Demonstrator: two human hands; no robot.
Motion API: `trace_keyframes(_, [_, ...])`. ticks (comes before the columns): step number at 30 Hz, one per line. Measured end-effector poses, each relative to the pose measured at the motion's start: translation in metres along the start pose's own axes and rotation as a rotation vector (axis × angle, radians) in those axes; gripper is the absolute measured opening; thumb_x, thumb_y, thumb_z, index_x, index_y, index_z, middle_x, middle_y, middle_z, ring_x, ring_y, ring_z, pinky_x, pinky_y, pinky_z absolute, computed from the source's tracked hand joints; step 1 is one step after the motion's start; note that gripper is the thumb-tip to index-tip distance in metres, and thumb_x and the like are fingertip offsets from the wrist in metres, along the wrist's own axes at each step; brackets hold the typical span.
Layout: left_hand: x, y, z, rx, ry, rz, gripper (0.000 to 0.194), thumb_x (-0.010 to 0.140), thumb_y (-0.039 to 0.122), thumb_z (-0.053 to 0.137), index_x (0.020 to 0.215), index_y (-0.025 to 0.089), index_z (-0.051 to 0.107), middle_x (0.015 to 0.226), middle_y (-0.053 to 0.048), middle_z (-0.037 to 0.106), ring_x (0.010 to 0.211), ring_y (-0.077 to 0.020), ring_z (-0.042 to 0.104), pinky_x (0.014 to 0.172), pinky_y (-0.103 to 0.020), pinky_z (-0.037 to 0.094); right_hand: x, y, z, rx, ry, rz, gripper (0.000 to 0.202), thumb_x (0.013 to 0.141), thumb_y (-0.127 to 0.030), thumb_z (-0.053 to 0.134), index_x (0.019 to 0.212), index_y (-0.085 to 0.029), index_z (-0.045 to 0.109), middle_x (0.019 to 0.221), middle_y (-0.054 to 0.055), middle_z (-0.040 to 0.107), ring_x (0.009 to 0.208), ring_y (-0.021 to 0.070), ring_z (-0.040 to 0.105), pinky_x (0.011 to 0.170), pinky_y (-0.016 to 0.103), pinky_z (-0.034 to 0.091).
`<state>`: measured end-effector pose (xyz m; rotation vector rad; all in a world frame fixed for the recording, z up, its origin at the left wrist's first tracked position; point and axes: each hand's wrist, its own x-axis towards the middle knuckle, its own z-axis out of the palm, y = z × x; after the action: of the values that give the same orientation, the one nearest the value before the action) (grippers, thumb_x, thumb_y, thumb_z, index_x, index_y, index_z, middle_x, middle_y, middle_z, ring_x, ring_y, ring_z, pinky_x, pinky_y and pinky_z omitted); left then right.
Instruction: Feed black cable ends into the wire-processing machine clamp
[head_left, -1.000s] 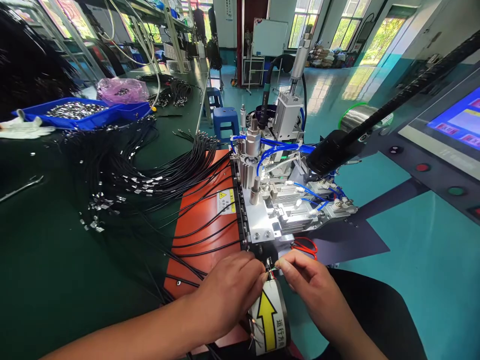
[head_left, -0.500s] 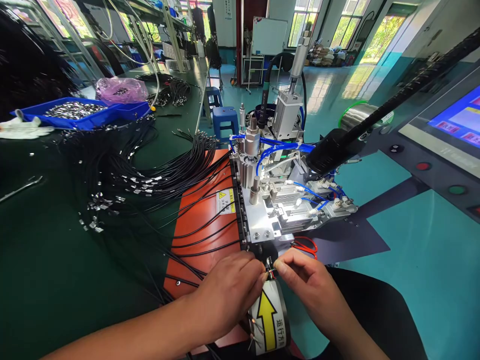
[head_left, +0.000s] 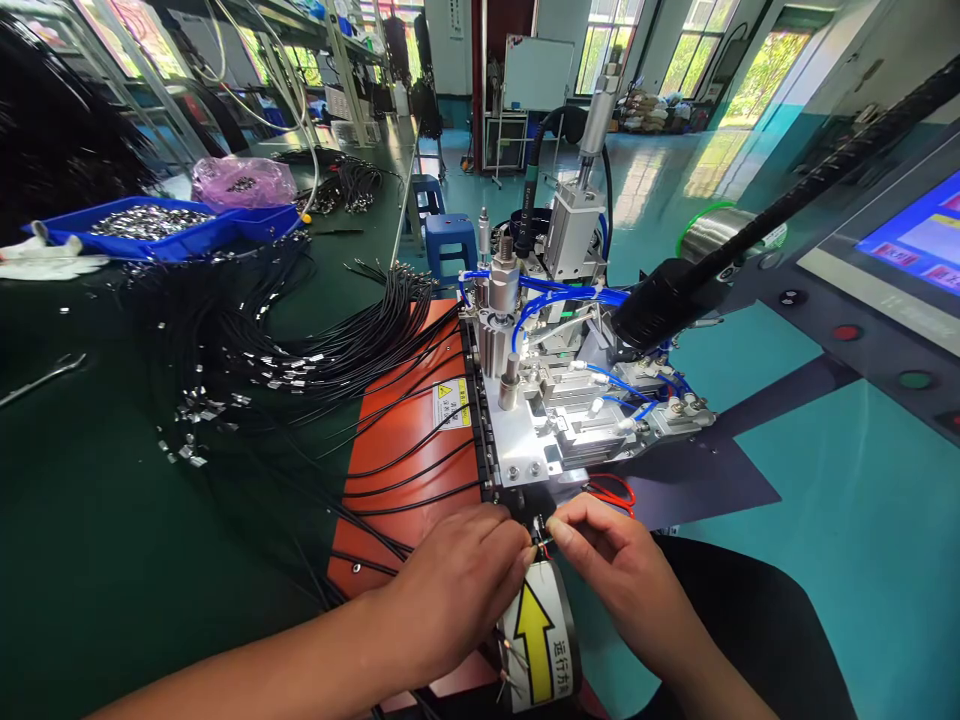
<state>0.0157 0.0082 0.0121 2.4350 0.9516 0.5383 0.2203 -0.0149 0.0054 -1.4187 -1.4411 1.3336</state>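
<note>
My left hand point(head_left: 472, 565) is closed at the near end of the machine point(head_left: 536, 415), its thumb and forefinger pinching the stripped end of a black cable. Fine coloured wires point(head_left: 544, 548) stick out from those fingertips. Across from it, my right hand point(head_left: 611, 560) pinches at the same wires with thumb and forefinger; its other fingers are curled. A small metal part point(head_left: 537, 524) stands between the two hands. Just below them is a white drum with a yellow arrow point(head_left: 534, 640). More bare wire ends point(head_left: 512, 655) poke out beneath my left wrist.
Several black cables point(head_left: 420, 450) cross an orange plate point(head_left: 405, 530) into the machine. A cable bundle point(head_left: 300, 340) and a blue tray point(head_left: 150, 240) of metal parts lie on the green table. A black flexible arm point(head_left: 720, 250) hangs over the machine, beside a control panel point(head_left: 892, 320).
Both hands stay in nearly the same place. The right fingertips have shifted very slightly left at the wires.
</note>
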Motion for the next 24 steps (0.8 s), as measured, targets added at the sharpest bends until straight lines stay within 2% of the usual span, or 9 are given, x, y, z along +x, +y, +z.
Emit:
trace_keyframes(9, [-0.002,0.0,0.0,-0.018,-0.008,-0.025,0.024,0.103,0.02,0.042,0.083,0.017,0.055,0.076,-0.002,0.054,0.07,-0.0173,0.052,0.063,-0.029,0.04,-0.001,-0.001,0.001,-0.026,-0.006,-0.01,0.029,0.099,-0.041,0.053,0.08,-0.021,0.06,0.078,-0.002,0.057,0.075,0.015,0.053,0.069,0.027,0.043])
trace_keyframes(14, [-0.006,-0.002,-0.006,-0.148,-0.036,-0.107,0.005,0.1,0.023,0.054,0.101,0.021,0.059,0.091,-0.001,0.061,0.084,-0.0179,0.057,0.072,-0.029,0.043,-0.001,0.001,0.003,-0.062,0.016,-0.011,0.03,0.1,-0.042,0.051,0.08,-0.021,0.058,0.078,-0.003,0.055,0.074,0.0145,0.052,0.068,0.027,0.042])
trace_keyframes(16, [-0.006,-0.001,-0.008,-0.186,-0.023,-0.133,0.01,0.097,0.02,0.059,0.107,0.023,0.058,0.094,-0.001,0.06,0.088,-0.0174,0.058,0.074,-0.027,0.043,-0.001,0.002,0.003,-0.063,0.019,-0.017,0.03,0.101,-0.041,0.051,0.079,-0.021,0.057,0.078,-0.003,0.055,0.074,0.0146,0.052,0.068,0.027,0.042])
trace_keyframes(24, [-0.009,-0.002,-0.007,-0.185,0.044,-0.134,0.009,0.1,0.019,0.053,0.1,0.021,0.061,0.089,-0.001,0.057,0.081,-0.0157,0.056,0.069,-0.026,0.043,0.001,0.006,0.004,-0.007,0.046,-0.001,0.031,0.1,-0.042,0.051,0.078,-0.021,0.056,0.076,-0.003,0.053,0.073,0.0142,0.05,0.067,0.026,0.041])
